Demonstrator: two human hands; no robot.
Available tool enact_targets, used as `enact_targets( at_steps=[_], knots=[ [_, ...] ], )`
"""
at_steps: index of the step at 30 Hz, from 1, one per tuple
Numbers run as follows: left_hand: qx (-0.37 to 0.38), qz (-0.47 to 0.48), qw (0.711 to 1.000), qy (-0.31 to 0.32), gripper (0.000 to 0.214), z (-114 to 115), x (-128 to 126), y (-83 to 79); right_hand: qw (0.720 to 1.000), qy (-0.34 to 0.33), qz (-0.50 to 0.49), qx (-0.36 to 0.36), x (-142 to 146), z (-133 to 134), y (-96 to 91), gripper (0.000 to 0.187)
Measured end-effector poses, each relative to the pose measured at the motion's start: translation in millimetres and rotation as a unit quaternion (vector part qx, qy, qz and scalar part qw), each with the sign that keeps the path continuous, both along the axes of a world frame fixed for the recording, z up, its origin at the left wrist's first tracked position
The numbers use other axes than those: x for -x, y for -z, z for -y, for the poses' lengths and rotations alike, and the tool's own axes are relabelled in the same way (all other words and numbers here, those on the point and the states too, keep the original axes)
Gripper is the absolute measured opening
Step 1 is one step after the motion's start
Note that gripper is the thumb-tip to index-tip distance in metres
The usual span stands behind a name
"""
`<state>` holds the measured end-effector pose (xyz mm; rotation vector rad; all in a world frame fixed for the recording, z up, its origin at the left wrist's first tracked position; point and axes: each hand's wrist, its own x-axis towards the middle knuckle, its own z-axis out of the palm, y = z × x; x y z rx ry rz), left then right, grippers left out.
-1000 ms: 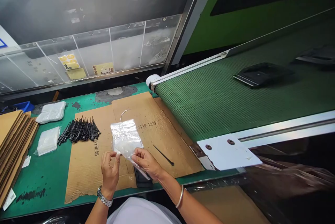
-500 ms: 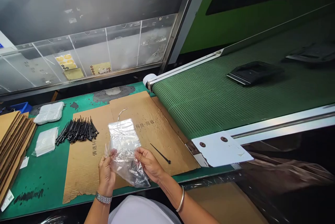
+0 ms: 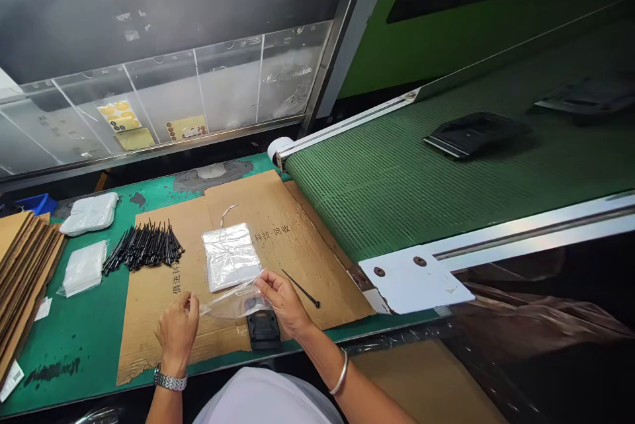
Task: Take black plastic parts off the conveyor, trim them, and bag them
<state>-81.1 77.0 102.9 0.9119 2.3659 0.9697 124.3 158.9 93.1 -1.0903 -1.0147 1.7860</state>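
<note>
A transparent plastic bag (image 3: 231, 256) lies flat on a brown cardboard sheet (image 3: 292, 239), with something white and folded inside it. Its thin film flap (image 3: 233, 303) stretches across to my hands. My right hand (image 3: 282, 301) pinches the flap's right side, and my left hand (image 3: 177, 331) holds its far left end. A thin loop of tie (image 3: 226, 213) lies above the bag. Close to my right fingers rests a black cable tie (image 3: 300, 289). Below the flap sits a black plastic part (image 3: 264, 330). A bundle of black cable ties (image 3: 143, 247) lies left of the bag.
Several flattened cardboard sheets (image 3: 24, 265) are stacked at the left of the green workbench (image 3: 149, 186), beside white bagged packs (image 3: 89, 213). A green mesh conveyor belt (image 3: 397, 172) with black items runs along the right, behind a white metal plate (image 3: 411, 280).
The bag now lies flat on the cardboard, with its flap pulled out between my hands. My left hand has moved left. The black part below shows more fully.
</note>
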Motion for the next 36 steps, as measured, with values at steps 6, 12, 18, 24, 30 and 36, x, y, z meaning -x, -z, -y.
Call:
enact_targets(
  at_steps=[6, 12, 18, 24, 30, 36],
  knots=[
    [0.04, -0.02, 0.999, 0.031, 0.013, 2, 18, 5.0, 0.998, 0.043, 0.037, -0.037, -12, -10, 8.0, 0.046],
    [-0.029, 0.197, 0.958, 0.204, 0.035, -8, -37, 1.4, 0.992, -0.022, 0.082, -0.09, -1, 3, 5.5, 0.04],
    [-0.068, 0.347, 0.903, 0.244, 0.037, -15, -79, -1.9, 0.982, -0.069, 0.121, -0.13, 7, 18, 4.7, 0.043],
    [-0.105, 0.399, 0.885, 0.214, 0.029, -13, -88, 3.3, 0.975, -0.048, 0.135, -0.171, 1, 18, -5.0, 0.032],
    [-0.131, 0.421, 0.88, 0.176, 0.026, -12, -91, 7.0, 0.979, -0.046, 0.143, -0.137, 1, 16, 2.0, 0.03],
    [-0.127, 0.481, 0.848, 0.184, 0.028, -10, -91, 0.9, 0.985, -0.083, 0.122, -0.093, 7, 21, 4.5, 0.046]
  ],
)
